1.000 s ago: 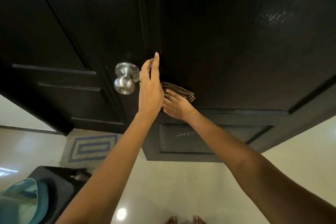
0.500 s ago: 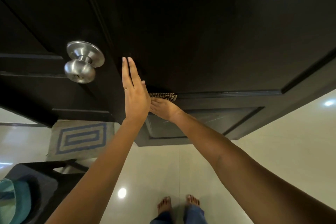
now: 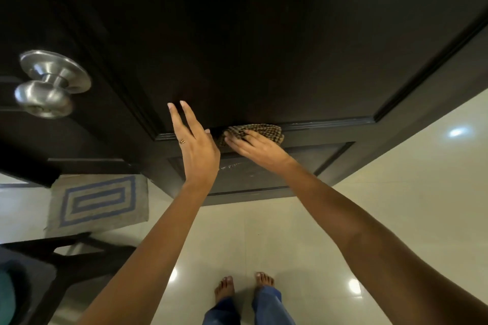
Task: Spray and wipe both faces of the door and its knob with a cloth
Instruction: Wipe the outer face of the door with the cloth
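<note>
Cloth (image 3: 264, 130) lies lengthwise along the door's (image 3: 264, 34) panel moulding (image 3: 330, 123), pressed under the right hand's (image 3: 260, 149) flat grip. The left hand (image 3: 196, 148), fingers straight, is nearer the knob (image 3: 50, 87), well leftward.

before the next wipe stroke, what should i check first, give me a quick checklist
1. Cloth under control: ok. The right hand presses the checked cloth flat on the door, at the moulding between its panels.
2. Stroke path to the left: not ok. The left hand is open right beside the cloth.
3. Stroke path to the right: ok. The moulding there is bare.
4. Knob wiped: cannot tell. Neither hand is on it.
5. Spray bottle within reach: cannot tell. It is not in view.
6. Footing: ok. Bare feet are flat on the glossy floor, clear of the mat.
</note>
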